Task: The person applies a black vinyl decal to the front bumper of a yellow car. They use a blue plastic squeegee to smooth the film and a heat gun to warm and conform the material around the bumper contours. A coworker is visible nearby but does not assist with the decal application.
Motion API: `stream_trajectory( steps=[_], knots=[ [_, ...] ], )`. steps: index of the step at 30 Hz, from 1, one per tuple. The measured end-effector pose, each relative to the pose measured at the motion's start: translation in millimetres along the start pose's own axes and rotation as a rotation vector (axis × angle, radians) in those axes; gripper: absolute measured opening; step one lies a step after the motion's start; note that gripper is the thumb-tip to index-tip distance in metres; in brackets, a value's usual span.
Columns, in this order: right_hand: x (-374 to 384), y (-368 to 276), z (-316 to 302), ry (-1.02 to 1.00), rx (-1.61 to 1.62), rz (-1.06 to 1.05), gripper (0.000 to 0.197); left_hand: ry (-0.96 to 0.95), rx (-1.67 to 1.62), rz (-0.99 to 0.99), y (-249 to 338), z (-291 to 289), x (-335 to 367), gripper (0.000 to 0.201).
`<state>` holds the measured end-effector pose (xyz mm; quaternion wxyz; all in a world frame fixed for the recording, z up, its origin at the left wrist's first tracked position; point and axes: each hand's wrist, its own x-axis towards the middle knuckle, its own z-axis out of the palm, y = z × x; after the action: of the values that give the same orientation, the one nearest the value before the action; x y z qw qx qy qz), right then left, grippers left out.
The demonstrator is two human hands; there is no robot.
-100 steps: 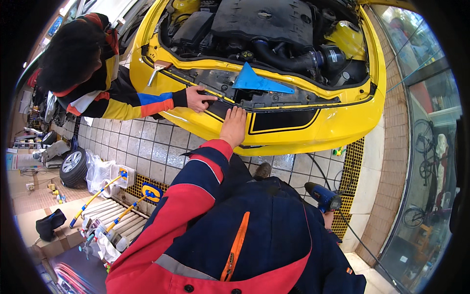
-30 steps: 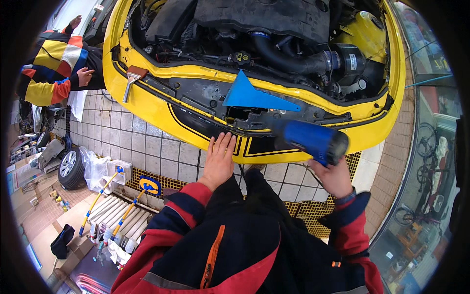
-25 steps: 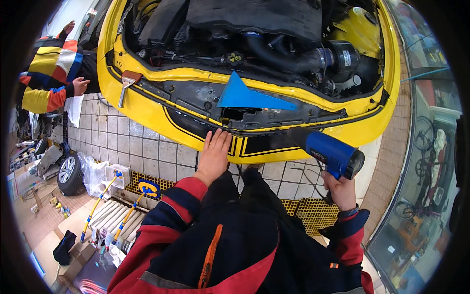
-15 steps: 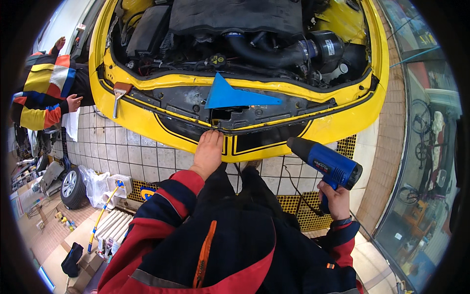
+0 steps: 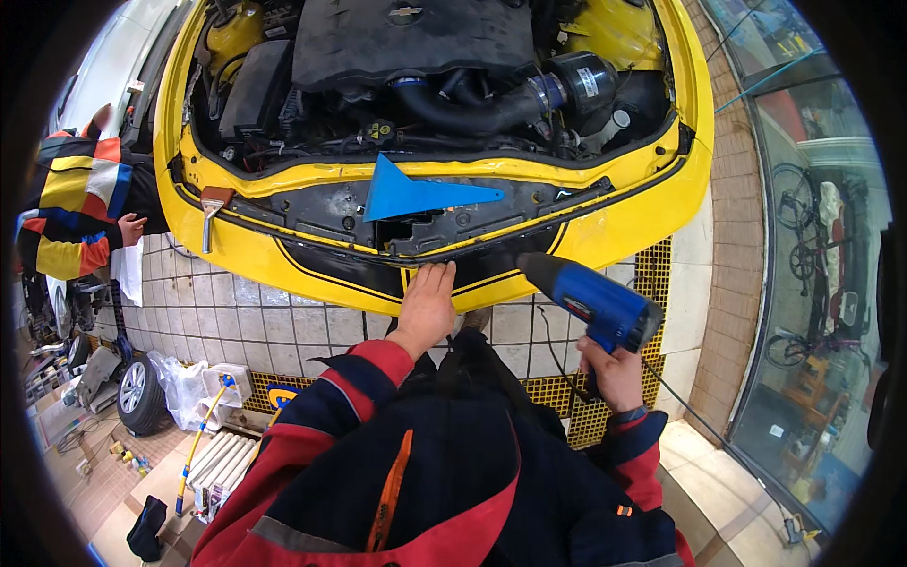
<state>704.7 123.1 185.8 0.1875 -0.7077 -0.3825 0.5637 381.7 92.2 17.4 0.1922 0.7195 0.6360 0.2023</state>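
My left hand (image 5: 428, 307) lies with its fingers flat on the front edge of the yellow car's bumper (image 5: 614, 236), touching the black stripe film (image 5: 496, 263) just right of the middle. In my right hand (image 5: 614, 373) is a blue heat gun (image 5: 595, 300), gripped by its handle. Its dark nozzle points left, over the right black stripe and a short way from my left fingertips. A blue plastic squeegee (image 5: 416, 198) rests on the black panel behind the bumper edge. Farther left, a tool with a brown head and metallic handle (image 5: 211, 217) lies on the yellow bodywork.
The engine bay (image 5: 411, 47) stands uncovered beyond the bumper. A power cord (image 5: 699, 414) runs from the heat gun side across the floor at right. At left stand a person in a colourful checked top (image 5: 76, 194), a wheel (image 5: 142, 392) and a yellow-blue pole (image 5: 196, 449).
My left hand has slid right along the bumper, across its middle onto the right stripe. The heat gun has moved left, nearer that hand. The whole view has shifted slightly.
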Motion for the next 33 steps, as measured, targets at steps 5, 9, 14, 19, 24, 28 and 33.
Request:
stream_trajectory(
  steps=[5,9,14,19,24,28,33],
  knots=[
    [35.6,-29.8,43.5,-0.245,-0.165,-0.421,0.031,0.069,0.053,-0.047,2.3,15.7,5.1,0.067],
    [62.4,-50.2,61.2,-0.209,-0.567,-0.59,0.031,0.084,0.065,-0.038,2.3,14.3,5.9,0.064],
    [58.7,-42.5,25.3,-0.137,-0.46,-0.538,0.032,0.048,-0.031,-0.077,-1.2,7.2,18.1,0.06],
    [34.0,-6.8,-30.7,0.016,-0.161,-0.177,0.019,-0.068,0.025,-0.099,-5.3,9.6,35.3,0.049],
    [-8.0,34.5,-89.2,0.133,0.028,-0.108,0.016,-0.125,0.101,-0.122,-11.7,22.0,50.5,0.038],
    [-18.3,55.9,-106.3,0.216,-0.046,-0.02,0.022,-0.087,-0.555,-0.406,-47.0,4.2,51.5,0.038],
    [-10.6,67.1,-88.5,0.184,0.048,-0.026,0.022,0.15,-0.168,-0.221,-19.1,20.9,28.5,0.041]
  ],
)
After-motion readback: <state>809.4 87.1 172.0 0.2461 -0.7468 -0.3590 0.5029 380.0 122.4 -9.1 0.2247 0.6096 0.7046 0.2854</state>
